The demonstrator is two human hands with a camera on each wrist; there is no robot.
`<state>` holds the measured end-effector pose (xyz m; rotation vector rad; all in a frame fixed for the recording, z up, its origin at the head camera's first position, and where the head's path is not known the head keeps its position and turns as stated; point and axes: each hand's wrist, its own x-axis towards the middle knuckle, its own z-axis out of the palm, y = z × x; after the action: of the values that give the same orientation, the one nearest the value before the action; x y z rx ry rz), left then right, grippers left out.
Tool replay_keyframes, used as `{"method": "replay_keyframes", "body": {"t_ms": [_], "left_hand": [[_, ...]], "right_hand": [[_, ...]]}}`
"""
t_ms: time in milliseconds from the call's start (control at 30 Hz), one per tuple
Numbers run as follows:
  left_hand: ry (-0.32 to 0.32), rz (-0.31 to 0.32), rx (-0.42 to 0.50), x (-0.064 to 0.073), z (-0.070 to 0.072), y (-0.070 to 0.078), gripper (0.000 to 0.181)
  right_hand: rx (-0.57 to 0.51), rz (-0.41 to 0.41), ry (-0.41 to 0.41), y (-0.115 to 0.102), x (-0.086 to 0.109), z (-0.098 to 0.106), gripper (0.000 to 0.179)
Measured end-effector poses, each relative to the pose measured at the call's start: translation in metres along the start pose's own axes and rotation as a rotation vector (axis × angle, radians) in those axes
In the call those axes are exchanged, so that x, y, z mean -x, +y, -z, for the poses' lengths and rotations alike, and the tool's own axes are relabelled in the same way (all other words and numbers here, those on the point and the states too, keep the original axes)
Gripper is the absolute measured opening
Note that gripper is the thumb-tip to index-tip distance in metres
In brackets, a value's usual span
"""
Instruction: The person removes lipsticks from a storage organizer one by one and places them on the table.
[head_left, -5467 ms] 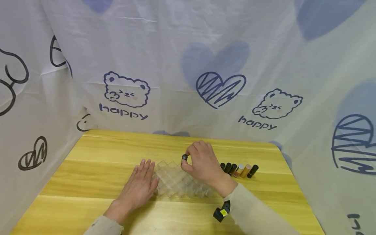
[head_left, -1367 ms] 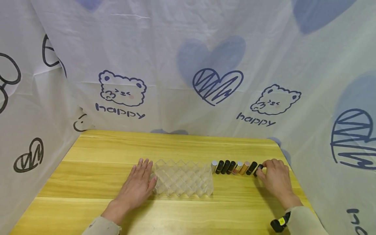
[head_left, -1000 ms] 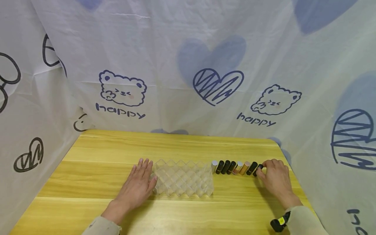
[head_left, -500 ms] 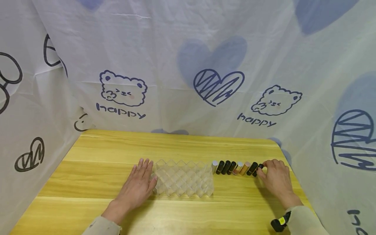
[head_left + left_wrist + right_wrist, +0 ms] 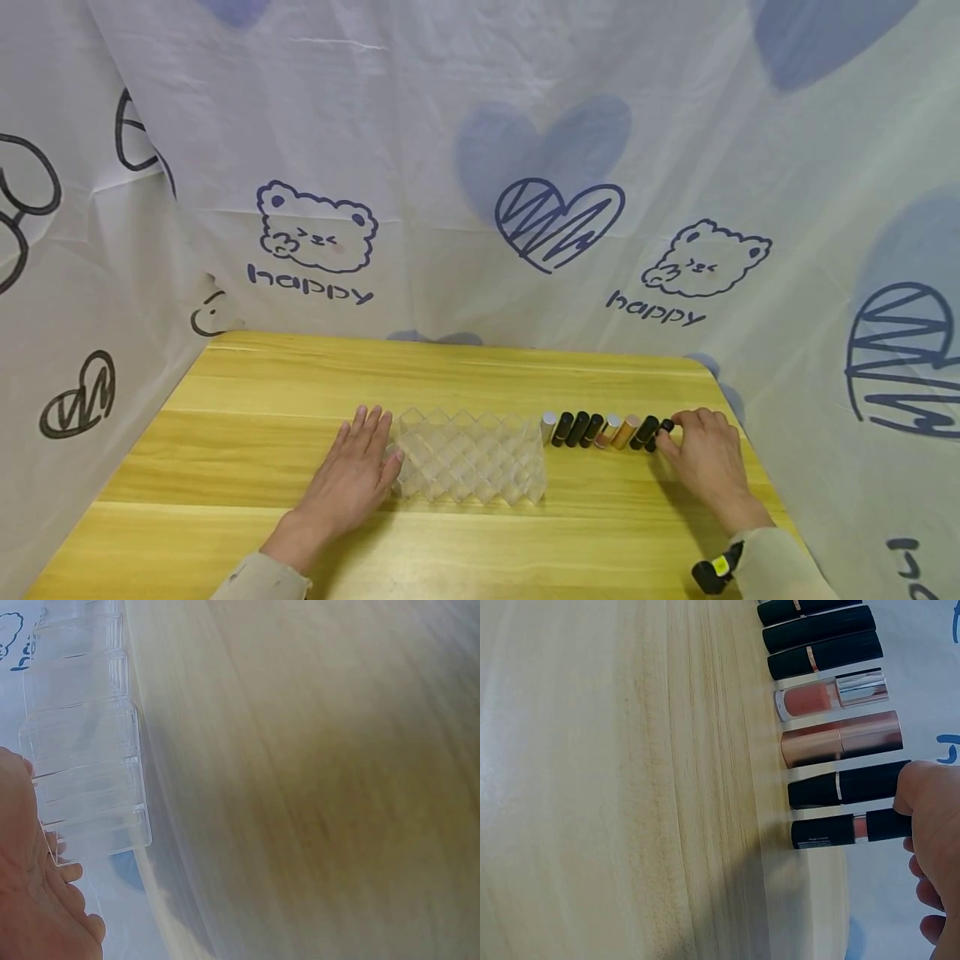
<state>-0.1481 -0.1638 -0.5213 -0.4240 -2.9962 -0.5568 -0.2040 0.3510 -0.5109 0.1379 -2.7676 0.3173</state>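
Note:
My right hand (image 5: 705, 457) is at the right end of a row of upright lip colour tubes. Its thumb and fingers pinch the top of the last one, a black lipstick (image 5: 823, 832) with a narrow pinkish band. Close beside that stands another black lipstick (image 5: 847, 784) with a silver ring. A clear plastic lipstick organizer (image 5: 468, 458) with diamond-shaped compartments sits on the table's middle. My left hand (image 5: 341, 479) lies with straight fingers along the organizer's left side; in the left wrist view its fingers show behind the clear wall.
Leftward along the row come a rose-gold tube (image 5: 841, 740), a lip gloss (image 5: 829, 694) with a silver cap, several black lipsticks and a silver-topped tube (image 5: 549, 427) next to the organizer. A printed curtain (image 5: 435, 275) hangs behind the wooden table (image 5: 450, 558).
The right hand, which held a black-topped tube over the organizer, has moved right to the row's end. Lately the pinched lipstick has shifted slightly left towards its neighbour. The left hand stays put.

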Motion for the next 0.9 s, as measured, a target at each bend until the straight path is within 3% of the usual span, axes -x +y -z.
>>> {"method": "replay_keyframes", "body": {"t_ms": [433,700,900], "left_hand": [[-0.002,-0.007,-0.015,-0.003,0.000,-0.001,0.070],[-0.007,0.003,-0.013,-0.003,0.002,-0.002,0.071],[0.043,0.006,0.020,0.004,0.004,-0.003,0.072]], "right_hand": [[-0.034,0.020,0.066,-0.002,0.002,0.004,0.039],[-0.074,0.027,0.277,-0.034,0.006,0.006,0.033],[-0.129,0.115,0.386,-0.067,0.013,-0.002,0.031]]}}
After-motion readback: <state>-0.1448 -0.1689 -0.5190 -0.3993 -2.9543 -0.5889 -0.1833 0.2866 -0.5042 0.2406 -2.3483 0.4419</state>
